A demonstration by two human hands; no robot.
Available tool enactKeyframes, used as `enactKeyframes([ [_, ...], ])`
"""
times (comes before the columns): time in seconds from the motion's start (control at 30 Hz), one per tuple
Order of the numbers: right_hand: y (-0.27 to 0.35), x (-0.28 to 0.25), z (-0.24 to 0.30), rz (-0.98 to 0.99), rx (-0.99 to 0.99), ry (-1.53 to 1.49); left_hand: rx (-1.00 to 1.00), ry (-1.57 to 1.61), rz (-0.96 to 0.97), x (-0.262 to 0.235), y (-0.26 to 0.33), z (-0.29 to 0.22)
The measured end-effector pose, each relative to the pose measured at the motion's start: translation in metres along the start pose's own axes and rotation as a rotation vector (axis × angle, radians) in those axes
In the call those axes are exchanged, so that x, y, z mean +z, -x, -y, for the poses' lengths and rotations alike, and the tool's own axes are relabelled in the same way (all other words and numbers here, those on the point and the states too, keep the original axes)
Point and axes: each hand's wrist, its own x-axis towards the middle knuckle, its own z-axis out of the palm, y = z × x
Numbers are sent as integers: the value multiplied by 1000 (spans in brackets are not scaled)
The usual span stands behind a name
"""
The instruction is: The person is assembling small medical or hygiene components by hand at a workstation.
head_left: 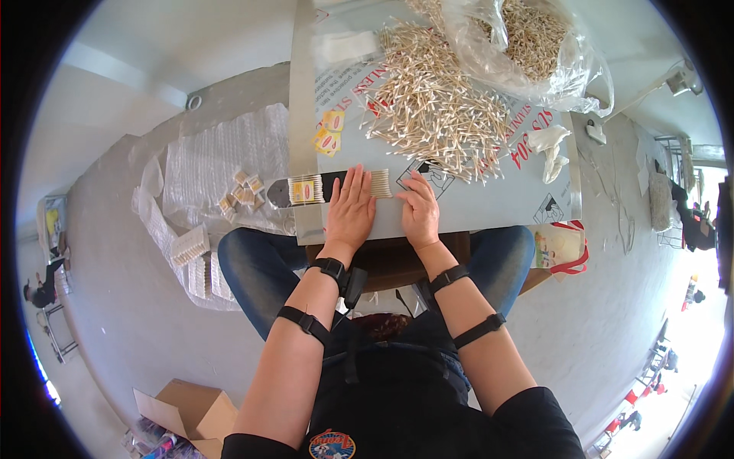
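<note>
My left hand (351, 210) lies flat with fingers stretched forward over a dark strip holding a row of cotton swabs (380, 183). The swabs show side by side to the right of its fingers. Left of the hand, more swabs sit on the same strip with a small yellow-and-white label card (303, 191) on them. My right hand (420, 210) rests on the table just beyond the row's right end, fingers loosely bent and a little apart, with nothing visible in them. Several similar yellow cards (329, 134) lie farther up the table's left side.
A large heap of loose swabs (440, 107) covers the far part of the metal-topped table (489, 206). Behind it lies a clear plastic bag (566, 84) of swabs. Crumpled white tissue (547, 149) lies right. Bubble wrap (229, 153) at left carries small packed bundles (241, 191).
</note>
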Motion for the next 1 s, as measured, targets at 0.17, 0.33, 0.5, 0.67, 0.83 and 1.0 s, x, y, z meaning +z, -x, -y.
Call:
enactKeyframes([
  [0.17,0,1,3,-2,-17,25,3,-3,-13,0,-1,0],
  [0.33,-1,2,6,-10,-29,27,-4,-21,3,0,-1,0],
  [0.5,0,2,4,-5,-31,37,-4,-12,2,0,-2,-1],
  [0.67,-2,3,8,8,-17,45,2,-25,-9,0,-1,1],
  [0.83,-2,3,8,29,-5,42,-3,-23,-3,0,-1,0],
  [1.0,-3,2,10,35,-12,48,-3,-30,-1,0,-2,0],
])
